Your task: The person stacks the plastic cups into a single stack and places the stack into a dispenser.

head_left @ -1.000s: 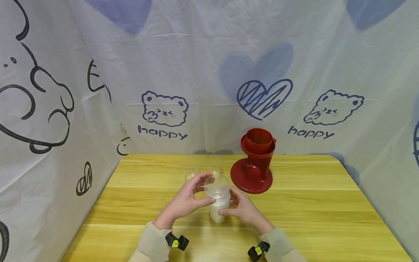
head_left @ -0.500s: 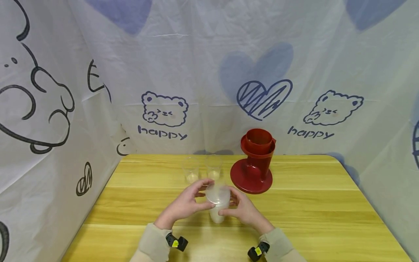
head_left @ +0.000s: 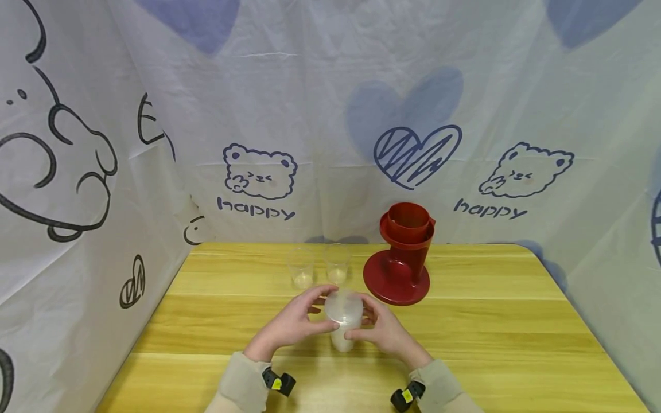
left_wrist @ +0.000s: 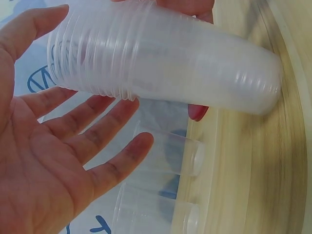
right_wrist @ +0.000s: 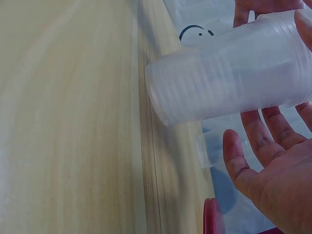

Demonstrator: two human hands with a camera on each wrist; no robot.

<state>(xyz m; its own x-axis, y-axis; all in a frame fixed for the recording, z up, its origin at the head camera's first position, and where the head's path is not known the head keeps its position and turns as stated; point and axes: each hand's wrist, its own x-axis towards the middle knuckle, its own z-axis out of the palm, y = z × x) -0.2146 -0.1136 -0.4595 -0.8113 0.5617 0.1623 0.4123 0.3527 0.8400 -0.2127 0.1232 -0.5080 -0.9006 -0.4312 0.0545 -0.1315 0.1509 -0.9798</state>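
A stack of clear plastic cups (head_left: pixel 343 312) stands mouth-up on the table in front of the person. My left hand (head_left: pixel 296 321) curves round the top of the stack, its thumb on the near side. In the left wrist view, several fingertips of this hand (left_wrist: pixel 58 146) touch the closely nested rims. Lower down, my right hand (head_left: pixel 387 330) holds the stack from the right, thumb in front and fingers behind. The right wrist view shows the stack (right_wrist: pixel 224 73) tapering to its base at the tabletop, with the fingers of the right hand (right_wrist: pixel 282 170) along its side.
Two single clear cups, a left one (head_left: pixel 302 269) and a right one (head_left: pixel 337 265), stand behind the hands. To their right is a red stand (head_left: pixel 395 281) with a round base and a red cup-shaped piece (head_left: pixel 408 222) on top. A printed cloth (head_left: pixel 320 115) hangs behind the wooden table (head_left: pixel 496 321).
The left hand has lowered a clear cup from above into the stack, so its rim now sits with the others. The right hand has stayed in place round the stack.
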